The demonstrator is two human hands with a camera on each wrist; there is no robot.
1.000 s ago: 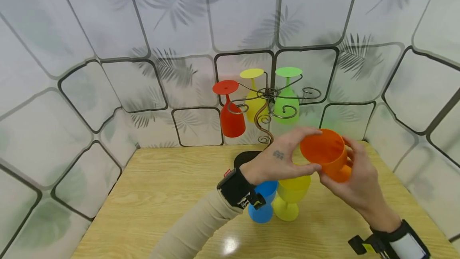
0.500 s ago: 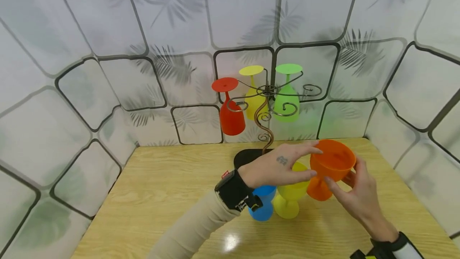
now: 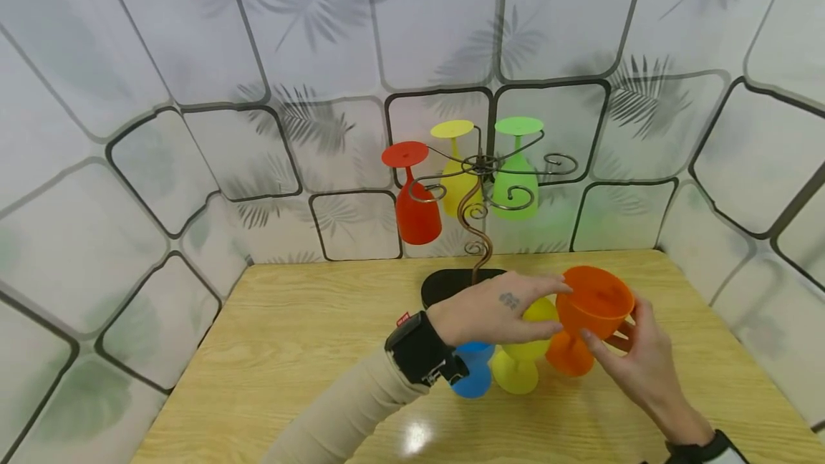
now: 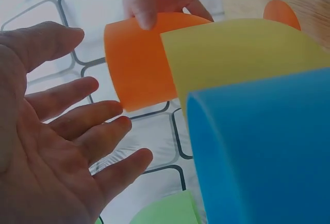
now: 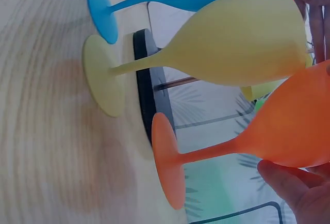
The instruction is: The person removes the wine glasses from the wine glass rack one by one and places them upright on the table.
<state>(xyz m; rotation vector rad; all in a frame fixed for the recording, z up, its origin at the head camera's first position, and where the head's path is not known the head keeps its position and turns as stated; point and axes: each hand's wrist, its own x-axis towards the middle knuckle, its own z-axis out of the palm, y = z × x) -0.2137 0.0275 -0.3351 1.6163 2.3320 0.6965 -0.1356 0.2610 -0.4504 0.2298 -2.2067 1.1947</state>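
My right hand point(image 3: 644, 367) holds an orange goblet point(image 3: 589, 321) by its bowl, with the mouth up and slightly tilted. Its foot appears low, seemingly just off the tabletop, in the right wrist view. My left hand point(image 3: 499, 310) reaches across from the left, palm towards the orange goblet's rim; its fingers are spread and grip nothing in the left wrist view. Below that hand stand a yellow goblet point(image 5: 232, 43) and a blue goblet point(image 3: 472, 378), both upright on the table and partly hidden by the hand in the head view.
A scrolled metal rack point(image 3: 480, 165) on a black base point(image 3: 445, 286) stands behind. Red point(image 3: 417, 213), yellow point(image 3: 454, 181) and green goblets point(image 3: 515, 181) hang upside down from it. The wooden table point(image 3: 290, 349) meets patterned walls at the back and sides.
The orange goblet has come down towards the table and turned more upright in my right hand. My left fingers have come off its bowl and stay near the rim.
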